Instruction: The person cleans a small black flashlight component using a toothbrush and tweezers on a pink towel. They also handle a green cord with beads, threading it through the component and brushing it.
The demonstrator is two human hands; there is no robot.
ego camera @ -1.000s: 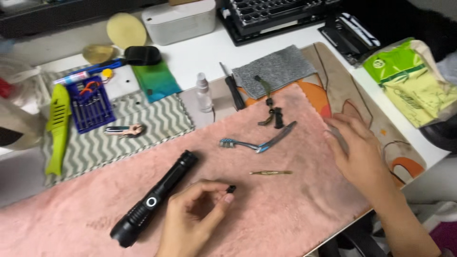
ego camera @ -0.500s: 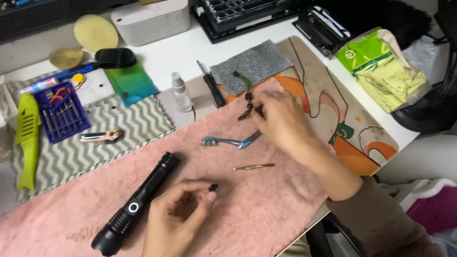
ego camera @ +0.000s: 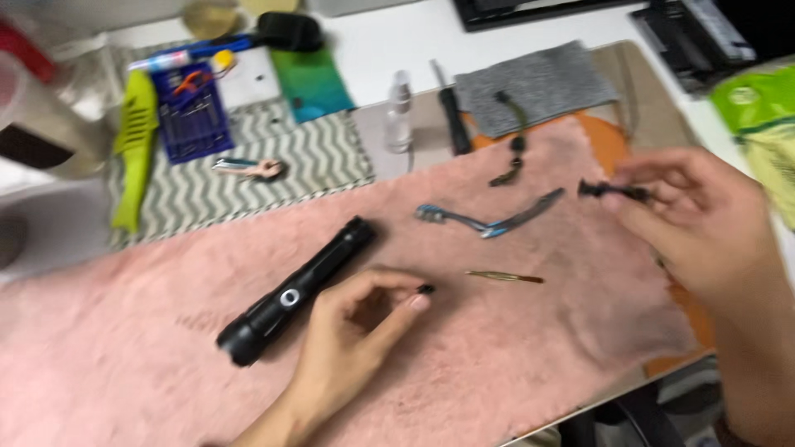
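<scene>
Covering the desk, fuzzy pink towel. Matte black cylindrical flashlight lies at centre. Right hand, three o'clock, pinches thin black screwdriver-like tool. Left hand, six o'clock, pinches tiny black part.

The small black part pinched in my left hand is too tiny to identify (blurred too); my right hand's wrist runs off frame.
</scene>
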